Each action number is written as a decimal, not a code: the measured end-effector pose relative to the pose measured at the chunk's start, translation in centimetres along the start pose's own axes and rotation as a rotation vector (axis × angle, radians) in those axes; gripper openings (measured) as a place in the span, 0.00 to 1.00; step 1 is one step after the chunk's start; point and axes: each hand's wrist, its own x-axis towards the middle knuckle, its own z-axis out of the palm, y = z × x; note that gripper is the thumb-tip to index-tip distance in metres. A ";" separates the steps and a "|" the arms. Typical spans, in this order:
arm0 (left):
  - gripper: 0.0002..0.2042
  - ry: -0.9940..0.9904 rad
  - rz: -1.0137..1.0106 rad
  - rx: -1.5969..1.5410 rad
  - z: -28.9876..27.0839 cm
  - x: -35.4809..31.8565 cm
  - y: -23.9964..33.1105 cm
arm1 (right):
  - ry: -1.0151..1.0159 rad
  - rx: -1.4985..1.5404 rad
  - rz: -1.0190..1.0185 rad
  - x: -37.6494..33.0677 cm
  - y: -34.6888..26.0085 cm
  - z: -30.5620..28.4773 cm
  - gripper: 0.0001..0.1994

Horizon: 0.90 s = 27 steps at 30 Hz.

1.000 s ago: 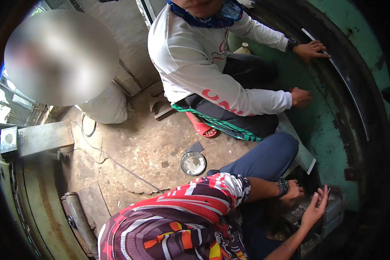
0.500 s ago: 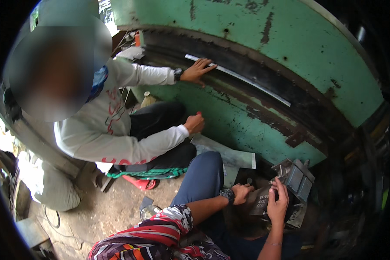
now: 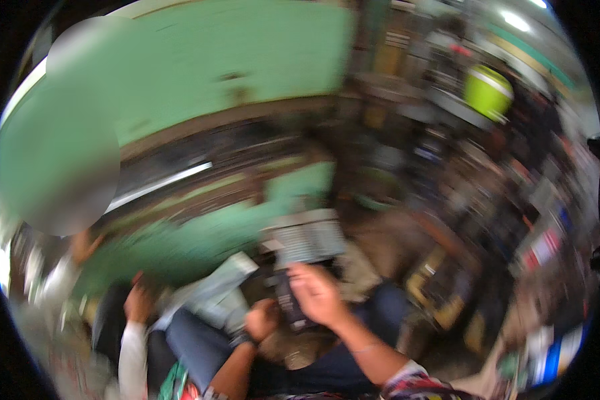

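The whole view is smeared by motion. My left hand (image 3: 261,320), a watch on its wrist, is low beside a dark metal plate (image 3: 289,301) with pale marks; its fingers are too blurred to read. My right hand (image 3: 317,295) is raised at the plate's right side, its fingertips toward the plate's far end. Whether they grip it cannot be made out. Just beyond the plate stands a grey metal block (image 3: 308,237), perhaps a vise. Flat pale metal sheets (image 3: 213,293) lie left of my left hand, beyond my knee.
A large green machine (image 3: 247,60) stands across the far side, a long bright metal strip (image 3: 160,187) on its ledge. At the left a co-worker sits, a sleeve (image 3: 133,360) and both hands in view. Blurred clutter and a lime-green container (image 3: 488,92) are to the right.
My view has swung to the right, bringing in the cluttered right side of the workshop. The co-worker now sits at the left edge. My hands stay around the dark plate.
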 end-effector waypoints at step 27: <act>0.23 0.292 0.105 0.254 5.3 8.2 -11.8 | 0.668 0.245 0.296 -8.8 4.4 -10.7 0.25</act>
